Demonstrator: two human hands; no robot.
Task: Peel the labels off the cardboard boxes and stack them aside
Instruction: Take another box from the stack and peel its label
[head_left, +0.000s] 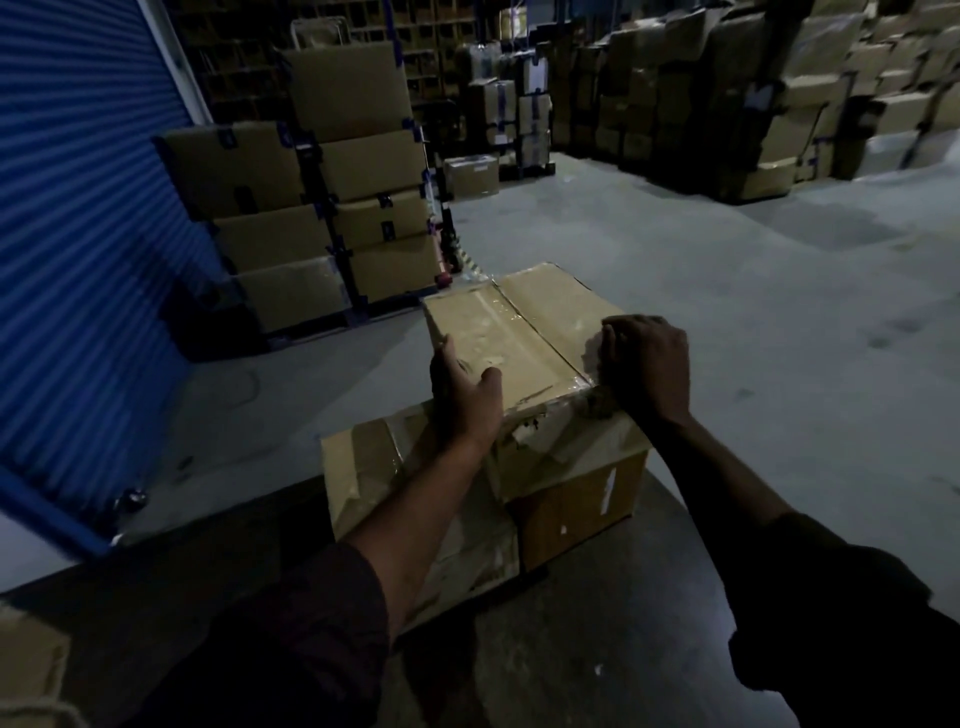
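Dim, shadowy; edges bowed and soft.

- No text, brand, number or sign can be read anywhere in the dim warehouse view.
- A small white sticker (609, 487) stands on the side of the lower cardboard box (576, 509); its print is too small and blurred to make out.
- Pale labels on the stacked cartons (532, 111) at the far wall are likewise illegible.
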